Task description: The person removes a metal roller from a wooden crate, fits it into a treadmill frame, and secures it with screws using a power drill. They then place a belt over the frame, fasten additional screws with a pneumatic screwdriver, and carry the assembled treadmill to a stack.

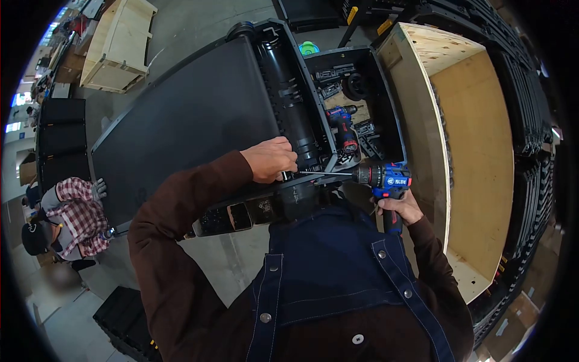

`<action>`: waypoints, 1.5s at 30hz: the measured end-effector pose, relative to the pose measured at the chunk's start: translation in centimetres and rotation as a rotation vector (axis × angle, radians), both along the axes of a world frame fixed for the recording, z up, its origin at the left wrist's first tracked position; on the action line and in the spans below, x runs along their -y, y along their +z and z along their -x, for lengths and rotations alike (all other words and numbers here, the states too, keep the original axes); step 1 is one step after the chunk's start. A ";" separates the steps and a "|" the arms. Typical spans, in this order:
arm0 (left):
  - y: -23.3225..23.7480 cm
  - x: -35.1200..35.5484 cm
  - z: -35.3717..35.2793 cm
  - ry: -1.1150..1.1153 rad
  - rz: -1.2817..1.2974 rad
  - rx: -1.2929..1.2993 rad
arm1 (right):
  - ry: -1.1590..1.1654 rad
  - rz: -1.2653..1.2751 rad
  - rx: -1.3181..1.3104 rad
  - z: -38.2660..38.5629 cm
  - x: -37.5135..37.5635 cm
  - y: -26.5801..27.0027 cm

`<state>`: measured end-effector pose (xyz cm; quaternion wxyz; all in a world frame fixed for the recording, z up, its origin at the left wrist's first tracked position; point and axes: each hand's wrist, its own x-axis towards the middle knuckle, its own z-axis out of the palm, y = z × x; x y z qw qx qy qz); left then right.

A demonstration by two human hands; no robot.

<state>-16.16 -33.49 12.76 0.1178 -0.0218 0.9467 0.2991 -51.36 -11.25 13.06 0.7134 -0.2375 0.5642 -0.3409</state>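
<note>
My right hand (405,208) grips a blue and black cordless drill (389,177) by its handle. The drill's long thin bit (329,174) points left, along the near end of a conveyor frame (335,158). At the bit's tip, my left hand (271,160) is closed at the frame's near edge; what its fingers hold is hidden, though something small and shiny shows just below them. Left of that hand stretches a wide black belt (199,108). Beyond it lies a black roller (297,114) in the frame.
A black bin (392,108) beside the frame holds a second drill (344,128), a black wheel (354,87) and several dark parts. An open plywood crate (422,114) stands at the right. Across the belt, a gloved person in a checked shirt (84,211) works. Another wooden crate (117,45) stands farther back.
</note>
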 end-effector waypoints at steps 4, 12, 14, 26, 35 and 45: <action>-0.4 -0.1 -0.1 -0.003 0.017 -0.001 | 0.003 0.004 -0.017 0.3 1.1 0.2; -0.5 0.0 0.0 -0.013 -0.010 0.022 | 0.159 -0.056 -0.069 2.0 5.1 0.7; -0.2 0.0 0.0 -0.006 -0.005 0.035 | 0.193 -0.047 -0.109 2.0 5.7 1.0; -0.9 0.4 0.1 0.004 -0.076 0.047 | 0.217 -0.035 -0.075 1.4 7.9 1.6; 0.1 0.3 1.3 -0.060 -0.010 0.148 | 0.250 -0.016 -0.040 2.3 8.4 -0.1; -1.2 0.7 1.1 -0.069 -0.038 0.072 | 0.287 0.066 -0.087 3.0 8.6 -0.9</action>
